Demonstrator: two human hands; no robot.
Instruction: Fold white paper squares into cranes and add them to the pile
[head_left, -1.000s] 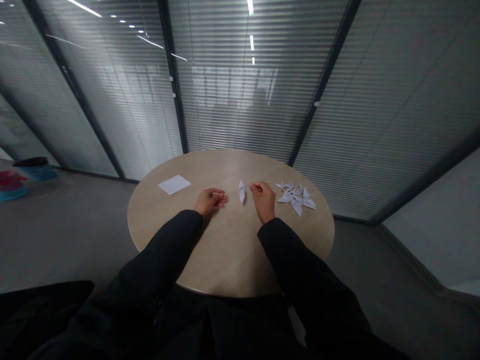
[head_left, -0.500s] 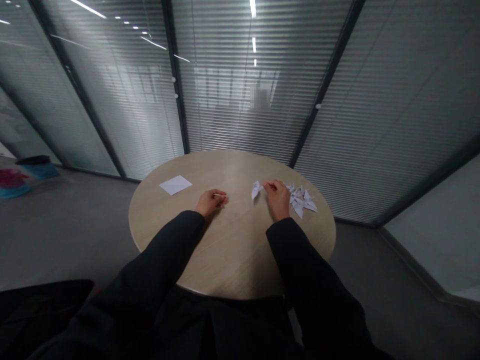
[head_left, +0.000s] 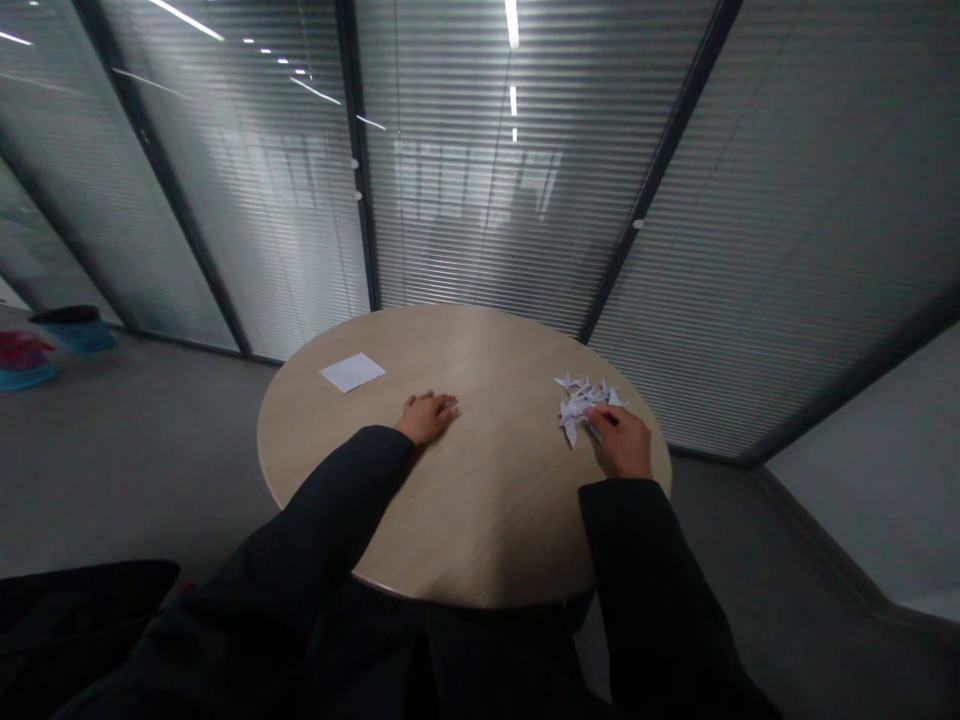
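On the right side of the round table my right hand (head_left: 624, 440) pinches a white folded paper crane (head_left: 573, 418). The crane is at the near left of a pile of paper cranes (head_left: 596, 390) and overlaps them. Whether it rests on them or is just above, I cannot tell. My fingers and knuckles hide part of the pile. My left hand (head_left: 427, 416) lies on the tabletop left of the middle, fingers stretched out and holding nothing. Beyond it to the left is a white sheet of paper (head_left: 352, 372), lying flat.
The round wooden table (head_left: 480, 480) stands close to a glass partition with blinds (head_left: 480, 250). Two bins are on the floor at far left, a blue one with a dark rim (head_left: 79, 332) and one with a red liner (head_left: 22, 352). A dark object (head_left: 82, 620) sits at lower left.
My right hand has carried the paper crane rightward and slightly nearer to me, over to the pile. My left hand's fingers have loosened from a curl and lowered flat onto the table.
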